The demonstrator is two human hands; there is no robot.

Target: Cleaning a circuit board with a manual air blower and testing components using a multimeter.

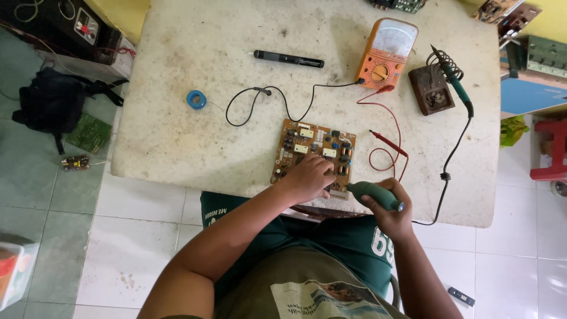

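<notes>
A tan circuit board (316, 147) with several components lies near the front edge of a worn white table (195, 142). My left hand (308, 177) rests palm down on the board's near part, fingers spread over it. My right hand (388, 208) grips a green-handled tool (373, 194) just right of the board, its tip pointing at the board's near right corner.
An orange multimeter (385, 54) with red and black leads sits at the back. A soldering iron (453, 80) rests in its brown stand (431, 90). A black pen-shaped tool (288, 58) and a blue solder spool (196, 99) lie to the left. A black bag (50, 103) sits on the floor.
</notes>
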